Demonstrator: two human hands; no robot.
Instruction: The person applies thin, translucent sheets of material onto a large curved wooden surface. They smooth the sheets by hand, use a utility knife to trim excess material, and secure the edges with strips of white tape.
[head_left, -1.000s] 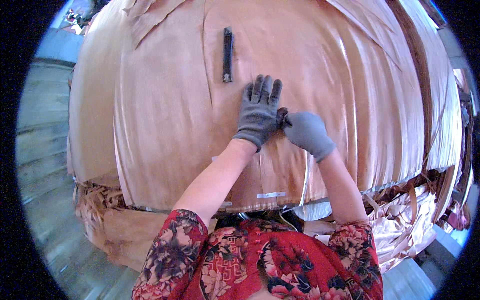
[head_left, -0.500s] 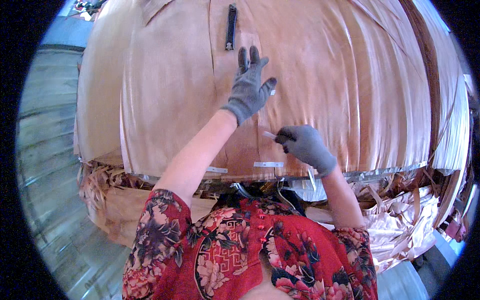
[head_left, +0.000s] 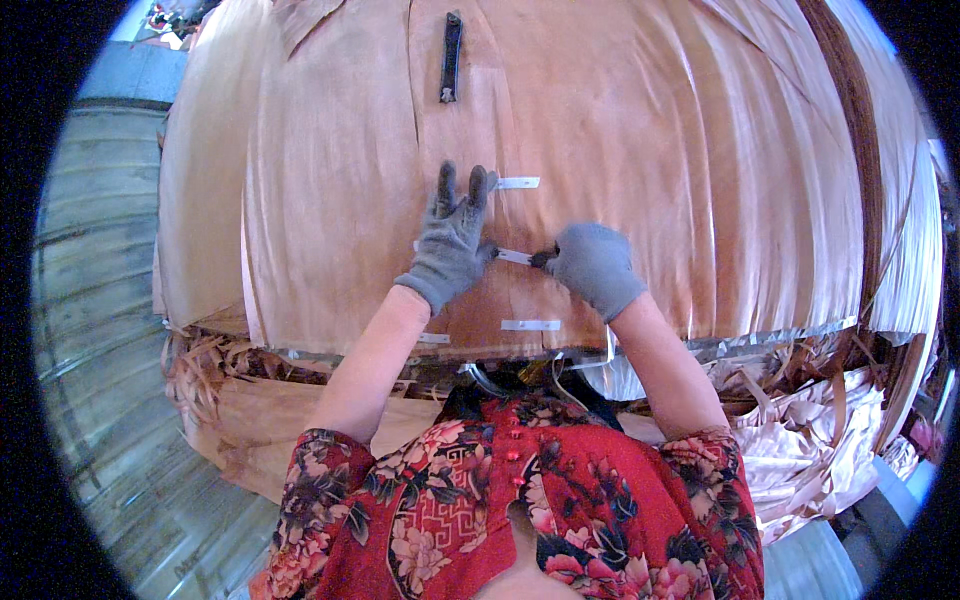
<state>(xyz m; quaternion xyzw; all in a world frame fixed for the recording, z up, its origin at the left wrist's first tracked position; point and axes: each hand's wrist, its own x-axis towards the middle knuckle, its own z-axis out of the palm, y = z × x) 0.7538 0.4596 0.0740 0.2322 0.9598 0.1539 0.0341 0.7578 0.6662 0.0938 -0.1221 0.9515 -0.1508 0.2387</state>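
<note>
Left hand (head_left: 453,240), grey-gloved, lies flat w/ fingers spread on a broad sheet of thin reddish-brown wood veneer (head_left: 640,150), pinning one end of a short white tape strip (head_left: 514,257); right hand (head_left: 595,268), also gloved, is closed in a pinch on the strip's other end, apparently drawing it across a lengthwise split in the sheet. The strip sits at mid-sheet, between the two hands and touching both. Progress, judged from what lies there: two pieces look already stuck down along the same line, one white tape piece (head_left: 518,183) just beyond the left fingertips, another tape piece (head_left: 531,325) near the sheet's front edge, w/ a smaller bit left of it by the forearm. The middle one appears half-laid, not yet pressed down; whether more of the split needs covering can't be told. A dark, narrow tool (head_left: 451,58), prob. a knife or cutter, lies untouched at the far end of the sheet, well apart from both hands. No packages, printed labels or signs in view; the white strips are plain, small, rectangular. Loose veneer scraps (head_left: 800,420) pile up under the stack's edge at lower right; grey plank floor (head_left: 100,300) at left.
</note>
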